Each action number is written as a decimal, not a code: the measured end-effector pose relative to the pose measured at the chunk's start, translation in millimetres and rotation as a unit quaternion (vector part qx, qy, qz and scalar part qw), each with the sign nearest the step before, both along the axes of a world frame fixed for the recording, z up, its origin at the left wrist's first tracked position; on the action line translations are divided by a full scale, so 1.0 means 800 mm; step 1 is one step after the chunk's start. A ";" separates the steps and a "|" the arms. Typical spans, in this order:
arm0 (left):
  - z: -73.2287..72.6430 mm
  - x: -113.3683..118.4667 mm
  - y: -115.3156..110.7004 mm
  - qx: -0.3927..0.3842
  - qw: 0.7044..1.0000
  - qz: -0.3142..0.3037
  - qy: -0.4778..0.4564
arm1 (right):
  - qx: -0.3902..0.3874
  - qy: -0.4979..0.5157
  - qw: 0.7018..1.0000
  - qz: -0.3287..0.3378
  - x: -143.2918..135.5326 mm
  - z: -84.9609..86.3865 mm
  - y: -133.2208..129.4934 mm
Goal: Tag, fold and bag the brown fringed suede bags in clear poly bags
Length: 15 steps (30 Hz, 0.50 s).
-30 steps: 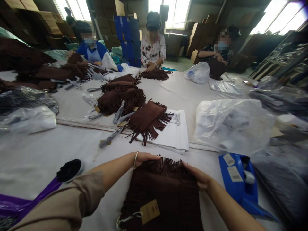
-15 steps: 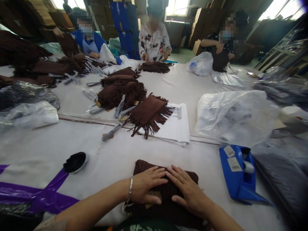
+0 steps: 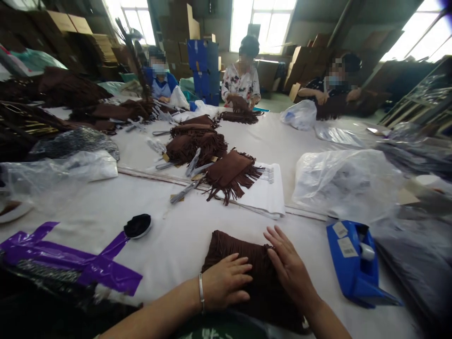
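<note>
A dark brown fabric piece point(image 3: 236, 242) lies on the white table at the front, close to my body. My left hand point(image 3: 228, 282), with a silver bangle at its wrist, rests flat on it, fingers spread. My right hand point(image 3: 287, 263) is at the piece's right side, fingers stretched and slightly apart, the fingertips at its upper right edge. Neither hand grips anything. Farther back, a brown fringed pouch point(image 3: 231, 168) with a grey wrapped strap lies partly on a folded white sheet point(image 3: 271, 193).
Right of my hands stands a blue tape dispenser point(image 3: 353, 263). A clear plastic bag point(image 3: 346, 181) lies behind it. Purple tape point(image 3: 77, 259) and a small black pad point(image 3: 137, 226) are at the left. Three people work across the table point(image 3: 275, 136) among brown pouches.
The view has tilted up and shifted left. My right hand has moved away from my left, toward the fabric's right side, and turned more on edge. My left hand still rests on the fabric.
</note>
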<state>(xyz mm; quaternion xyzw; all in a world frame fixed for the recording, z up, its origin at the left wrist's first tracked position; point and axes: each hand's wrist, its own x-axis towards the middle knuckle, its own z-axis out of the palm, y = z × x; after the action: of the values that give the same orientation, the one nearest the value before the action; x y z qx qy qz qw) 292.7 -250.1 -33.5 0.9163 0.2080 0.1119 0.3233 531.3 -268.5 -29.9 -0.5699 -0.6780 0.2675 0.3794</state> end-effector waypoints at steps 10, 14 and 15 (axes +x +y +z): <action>0.002 -0.112 0.003 0.023 0.932 0.348 -0.100 | -0.032 -0.125 0.991 0.038 -0.032 -0.075 -0.061; -0.004 -0.208 0.037 0.117 0.846 0.518 -0.044 | -0.033 -0.126 0.989 0.064 -0.033 -0.082 -0.075; -0.003 -0.229 0.044 0.144 0.832 0.535 -0.021 | -0.022 -0.131 0.989 0.073 -0.030 -0.086 -0.077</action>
<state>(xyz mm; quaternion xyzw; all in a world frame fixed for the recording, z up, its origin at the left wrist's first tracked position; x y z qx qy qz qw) 109.6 -215.0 -35.8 0.6952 0.6409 0.3152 0.0816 507.4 -330.0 -98.7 -0.5574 -0.7553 0.2326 0.2544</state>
